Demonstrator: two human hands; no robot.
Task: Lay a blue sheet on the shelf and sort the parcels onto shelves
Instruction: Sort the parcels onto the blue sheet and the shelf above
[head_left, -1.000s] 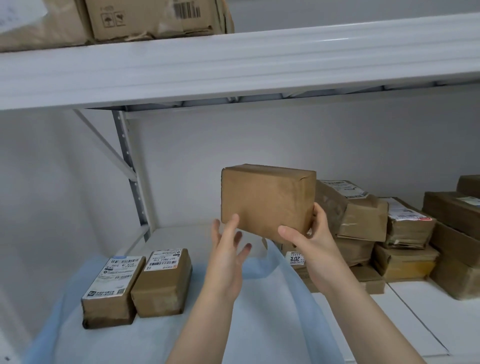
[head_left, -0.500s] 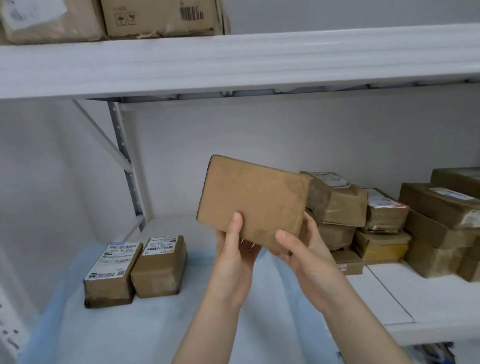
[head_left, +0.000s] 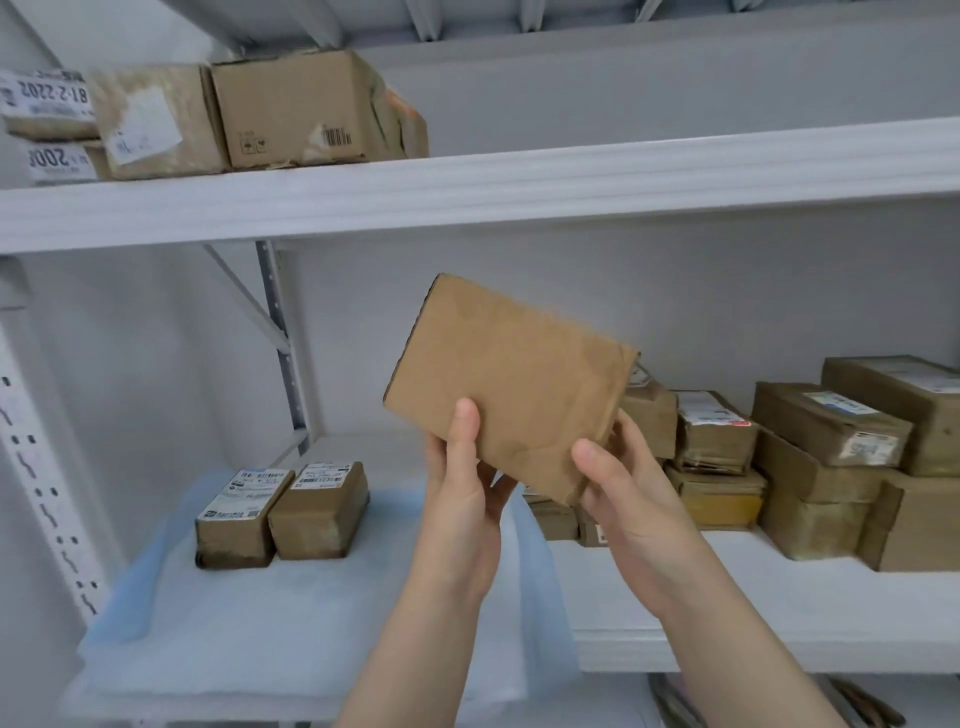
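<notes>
A plain brown cardboard parcel (head_left: 509, 384) is held up, tilted, in front of the middle shelf. My left hand (head_left: 462, 493) grips its lower left corner with the thumb across the front face. My right hand (head_left: 628, 493) grips its lower right corner, thumb in front. A pale blue sheet (head_left: 291, 623) covers the left part of the lower shelf (head_left: 753, 639). Two labelled brown parcels (head_left: 283, 512) lie side by side on the sheet at its back left.
A pile of several brown parcels (head_left: 810, 457) fills the right half of the lower shelf, behind my right hand. The upper shelf (head_left: 519, 187) carries cardboard boxes (head_left: 291, 109) at its left. A slotted white upright (head_left: 47, 493) stands at the left edge.
The parcel has tilted further, its left end rising. My left hand went from open beside it to gripping its corner. The view has lifted, showing the boxes on the upper shelf.
</notes>
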